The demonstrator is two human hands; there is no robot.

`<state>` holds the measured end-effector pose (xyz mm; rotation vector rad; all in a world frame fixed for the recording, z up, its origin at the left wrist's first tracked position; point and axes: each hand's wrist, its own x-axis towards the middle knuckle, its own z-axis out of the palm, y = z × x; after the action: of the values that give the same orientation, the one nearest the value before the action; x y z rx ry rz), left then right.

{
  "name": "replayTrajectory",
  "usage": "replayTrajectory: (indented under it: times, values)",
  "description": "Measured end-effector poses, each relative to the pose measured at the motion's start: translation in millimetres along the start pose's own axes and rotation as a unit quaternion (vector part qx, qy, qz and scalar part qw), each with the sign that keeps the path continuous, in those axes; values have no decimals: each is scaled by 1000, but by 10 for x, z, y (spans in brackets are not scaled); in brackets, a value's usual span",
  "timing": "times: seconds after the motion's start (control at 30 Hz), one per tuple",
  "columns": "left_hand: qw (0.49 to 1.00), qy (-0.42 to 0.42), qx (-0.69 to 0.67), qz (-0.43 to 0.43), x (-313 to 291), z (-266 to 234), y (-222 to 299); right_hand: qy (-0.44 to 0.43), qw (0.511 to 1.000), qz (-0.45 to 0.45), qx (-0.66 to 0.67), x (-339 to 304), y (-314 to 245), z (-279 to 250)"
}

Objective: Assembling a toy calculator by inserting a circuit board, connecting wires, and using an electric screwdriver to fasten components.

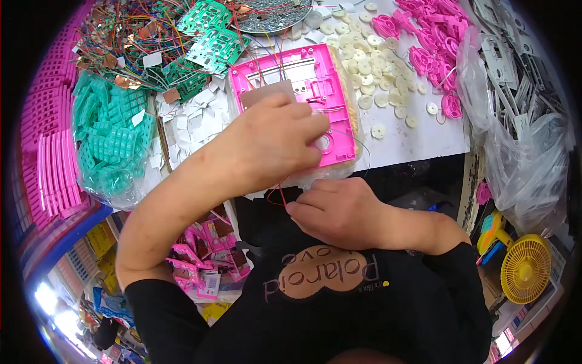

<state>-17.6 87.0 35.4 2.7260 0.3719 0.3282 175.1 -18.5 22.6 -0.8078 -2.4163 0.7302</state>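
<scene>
A pink plastic casing (337,79) lies open on a padded, plastic-wrapped block at the table's front edge. A brown board (259,94) with wires rests on its left part. My left hand (282,139) bends over the casing, fingers curled, knuckles beside the board. What lies inside those fingers is hidden. Below the casing's near edge, my right hand (339,209) is closed, with thumb and finger pinched on a thin red wire (282,194). The wire runs up toward my left hand. Another thin dark wire loops out past the casing's right side.
Green circuit boards (215,48) with tangled wires pile up at back left, above a bag of teal keypads (112,136). Cream discs (367,64) and pink parts (433,42) lie to the right. A yellow fan (526,269) stands lower right; pink casings (209,255) sit below the table.
</scene>
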Motion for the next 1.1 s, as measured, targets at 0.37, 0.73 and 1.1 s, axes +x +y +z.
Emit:
replayTrajectory:
  times: [0.37,0.73,1.1]
  values:
    - [698,122,-566,-421,428,25,90,-56,996,56,-41,12,-155,-130]
    - [881,323,-176,-298,-223,194,512,20,990,133,-29,-100,516,-570]
    - [952,219,-83,-195,-264,533,530,45,990,19,-134,-171,550,-479]
